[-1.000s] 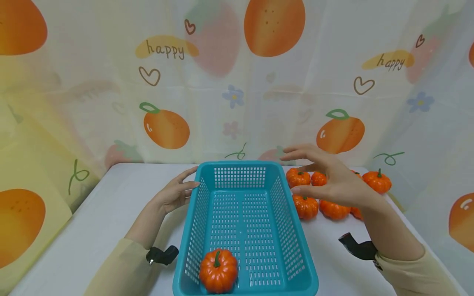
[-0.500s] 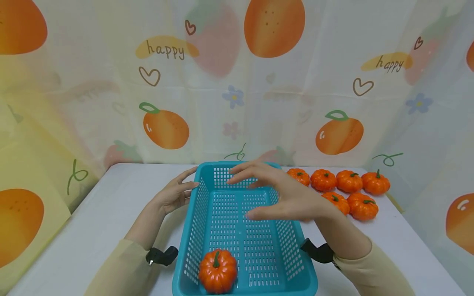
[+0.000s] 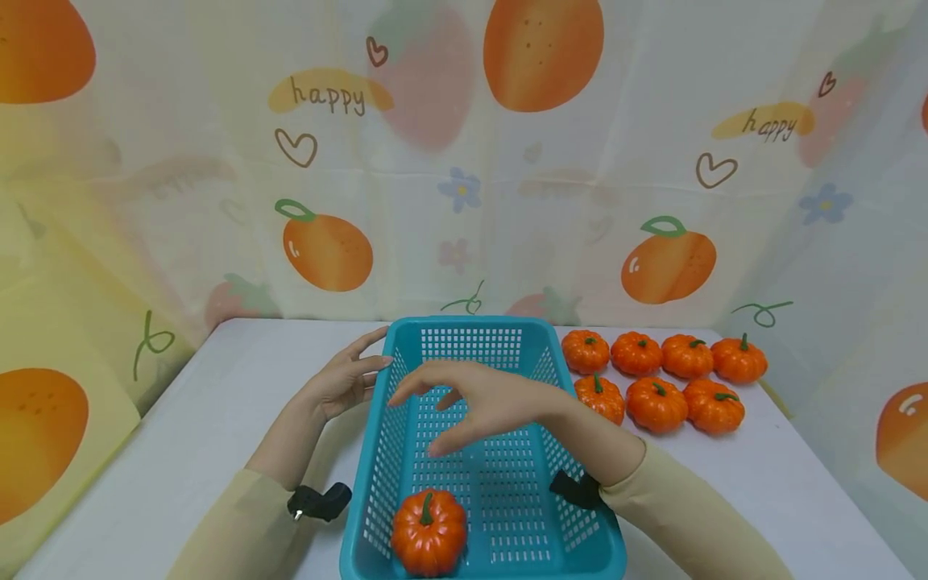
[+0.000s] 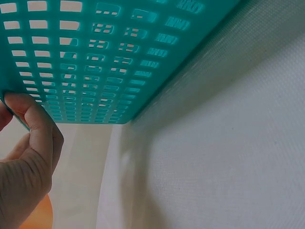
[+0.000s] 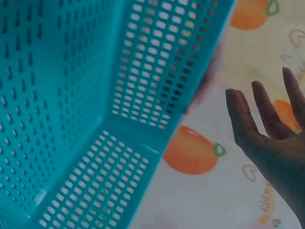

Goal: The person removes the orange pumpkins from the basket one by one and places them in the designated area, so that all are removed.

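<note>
A blue plastic basket [image 3: 365, 483] with slotted walls stands on the table. My left hand [image 3: 342, 385] grips its left rim near the far corner; in the left wrist view the thumb and fingers of this left hand [image 4: 33, 143] pinch the rim. Over the basket's middle hovers my right hand [image 3: 478, 403], fingers spread and bent a little, holding nothing. The right wrist view has the same hand [image 5: 271, 124] apart from the basket wall [image 5: 147, 62]. One small orange pumpkin [image 3: 429, 533] with a green stem sits inside, at the near left corner.
Several more small pumpkins [image 3: 656, 404] lie in two rows on the white table [image 3: 725, 491], right of the basket. Behind the table hangs a fruit-printed cloth [image 3: 464, 250].
My right hand has moved left and slightly nearer, from over the pumpkins on the right to above the basket. The left hand, the basket and the pumpkin inside stay put.
</note>
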Tool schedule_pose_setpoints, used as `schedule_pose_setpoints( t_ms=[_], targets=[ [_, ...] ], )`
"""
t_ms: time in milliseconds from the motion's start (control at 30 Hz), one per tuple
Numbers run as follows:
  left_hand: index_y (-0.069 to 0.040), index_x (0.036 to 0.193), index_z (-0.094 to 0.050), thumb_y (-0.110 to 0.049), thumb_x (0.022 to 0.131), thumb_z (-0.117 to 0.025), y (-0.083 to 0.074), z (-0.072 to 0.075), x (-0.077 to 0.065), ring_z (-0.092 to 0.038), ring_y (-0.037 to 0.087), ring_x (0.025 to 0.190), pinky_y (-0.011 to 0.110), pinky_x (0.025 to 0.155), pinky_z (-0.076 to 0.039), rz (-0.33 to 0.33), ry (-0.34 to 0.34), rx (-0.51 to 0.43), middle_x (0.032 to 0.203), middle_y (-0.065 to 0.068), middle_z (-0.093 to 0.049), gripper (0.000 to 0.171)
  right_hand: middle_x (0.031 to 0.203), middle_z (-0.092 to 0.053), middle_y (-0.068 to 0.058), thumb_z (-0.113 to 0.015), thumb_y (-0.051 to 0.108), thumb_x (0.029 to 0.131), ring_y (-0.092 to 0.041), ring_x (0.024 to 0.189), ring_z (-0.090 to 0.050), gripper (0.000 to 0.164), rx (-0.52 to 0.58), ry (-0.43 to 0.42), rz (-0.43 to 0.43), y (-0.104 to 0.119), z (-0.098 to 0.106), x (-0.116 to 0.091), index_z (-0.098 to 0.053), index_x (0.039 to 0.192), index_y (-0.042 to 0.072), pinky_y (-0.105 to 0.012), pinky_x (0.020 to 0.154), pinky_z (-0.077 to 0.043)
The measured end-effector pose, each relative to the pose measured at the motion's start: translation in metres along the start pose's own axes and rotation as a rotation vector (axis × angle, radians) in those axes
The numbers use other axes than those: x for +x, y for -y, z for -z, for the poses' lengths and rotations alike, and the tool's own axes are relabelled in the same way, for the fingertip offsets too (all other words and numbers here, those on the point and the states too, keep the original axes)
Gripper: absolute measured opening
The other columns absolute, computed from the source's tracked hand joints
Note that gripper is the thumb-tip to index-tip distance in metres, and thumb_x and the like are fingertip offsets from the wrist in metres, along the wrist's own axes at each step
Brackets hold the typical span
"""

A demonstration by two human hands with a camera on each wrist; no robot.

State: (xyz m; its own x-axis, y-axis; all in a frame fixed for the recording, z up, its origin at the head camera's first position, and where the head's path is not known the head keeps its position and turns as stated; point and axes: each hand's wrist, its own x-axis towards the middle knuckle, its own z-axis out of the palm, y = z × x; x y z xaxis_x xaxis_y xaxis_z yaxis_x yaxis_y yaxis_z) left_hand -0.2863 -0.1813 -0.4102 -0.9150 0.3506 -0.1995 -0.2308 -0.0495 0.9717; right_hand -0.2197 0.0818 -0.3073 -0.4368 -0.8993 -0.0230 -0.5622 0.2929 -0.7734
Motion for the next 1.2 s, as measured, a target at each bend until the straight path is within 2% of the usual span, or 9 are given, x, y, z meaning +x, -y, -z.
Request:
schedule_pose_setpoints(
  t_ms=[167,267,367,533,667,833,933,1067,1200],
  targets=[
    [-0.024,0.159,-0.016,-0.018,0.100,-0.057,0.000,-0.001,0.001,-0.069,0.014,0.098,0.029,0.084,-0.061,-0.005,-0.002,0.005,0.112,-0.003,-0.063,0.072,0.143,-0.054,0.005,-0.076,0.023,0.085,-0.009,0.126,-0.050,0.056,0.018,0.145,-0.068,-0.015,-0.006,0.011,-0.054,0.137,0.023,-0.022,0.098,-0.052],
    [-0.024,0.159,-0.017,-0.019,0.100,-0.057,0.000,0.000,0.001,-0.069,0.015,0.098,0.029,0.084,-0.061,-0.005,-0.004,0.007,0.111,-0.003,-0.063,0.072,0.144,-0.054,0.002,-0.075,0.023,0.085,-0.015,0.127,-0.052,0.058,0.036,0.244,-0.089,-0.024,-0.014,0.018,-0.053,0.138,0.020,-0.022,0.095,-0.054],
    [-0.024,0.159,-0.016,-0.019,0.100,-0.058,0.000,0.000,0.001,-0.069,0.015,0.098,0.029,0.084,-0.061,-0.007,-0.003,0.010,0.111,-0.002,-0.063,0.073,0.145,-0.054,0.000,-0.074,0.023,0.085,-0.018,0.130,-0.052,0.059,0.033,0.336,-0.102,-0.032,-0.026,0.025,-0.052,0.139,0.017,-0.023,0.099,-0.053],
    [-0.025,0.159,-0.016,-0.021,0.099,-0.059,0.001,0.000,0.001,-0.068,0.015,0.099,0.029,0.085,-0.061,0.001,-0.010,0.010,0.112,-0.003,-0.062,0.074,0.144,-0.054,0.002,-0.075,0.025,0.084,-0.010,0.130,-0.052,0.062,-0.016,0.473,-0.118,-0.039,-0.041,0.033,-0.050,0.141,0.015,-0.022,0.105,-0.048],
    [-0.025,0.159,-0.017,-0.021,0.099,-0.059,0.001,0.000,0.000,-0.068,0.015,0.098,0.030,0.085,-0.061,-0.002,-0.009,0.010,0.111,-0.004,-0.063,0.073,0.143,-0.054,0.000,-0.076,0.018,0.082,-0.006,0.128,-0.050,0.063,0.028,0.529,-0.132,-0.043,-0.045,0.036,-0.050,0.140,0.013,-0.021,0.107,-0.045],
    [-0.025,0.159,-0.016,-0.019,0.100,-0.058,0.002,0.002,-0.002,-0.069,0.013,0.096,0.028,0.083,-0.061,0.000,-0.008,0.009,0.110,-0.004,-0.064,0.072,0.134,-0.054,0.004,-0.076,0.007,0.081,0.000,0.114,-0.052,0.063,0.123,0.618,-0.170,-0.048,-0.047,0.038,-0.050,0.138,0.012,-0.018,0.102,-0.048],
    [-0.025,0.159,-0.016,-0.020,0.100,-0.058,0.002,0.003,-0.002,-0.069,0.013,0.096,0.029,0.083,-0.061,-0.002,-0.009,0.017,0.110,-0.004,-0.064,0.073,0.137,-0.051,-0.001,-0.075,0.001,0.081,0.000,0.111,-0.050,0.069,0.149,0.679,-0.166,-0.051,-0.047,0.038,-0.045,0.143,0.010,-0.018,0.102,-0.048],
    [-0.026,0.159,-0.016,-0.021,0.099,-0.058,0.001,0.002,-0.001,-0.070,0.013,0.095,0.030,0.083,-0.062,-0.009,-0.002,0.020,0.110,-0.003,-0.064,0.073,0.145,-0.047,-0.008,-0.076,-0.003,0.079,0.000,0.115,-0.047,0.076,0.123,0.719,-0.134,-0.050,-0.047,0.038,-0.041,0.146,0.009,-0.017,0.105,-0.045],
    [-0.025,0.159,-0.016,-0.019,0.100,-0.058,0.001,0.001,0.001,-0.070,0.013,0.094,0.031,0.082,-0.062,-0.009,0.002,0.019,0.108,-0.004,-0.065,0.073,0.141,-0.049,-0.002,-0.079,-0.001,0.078,-0.001,0.114,-0.049,0.076,0.040,0.718,-0.143,-0.047,-0.052,0.037,-0.043,0.142,0.014,-0.014,0.099,-0.048]
  ],
)
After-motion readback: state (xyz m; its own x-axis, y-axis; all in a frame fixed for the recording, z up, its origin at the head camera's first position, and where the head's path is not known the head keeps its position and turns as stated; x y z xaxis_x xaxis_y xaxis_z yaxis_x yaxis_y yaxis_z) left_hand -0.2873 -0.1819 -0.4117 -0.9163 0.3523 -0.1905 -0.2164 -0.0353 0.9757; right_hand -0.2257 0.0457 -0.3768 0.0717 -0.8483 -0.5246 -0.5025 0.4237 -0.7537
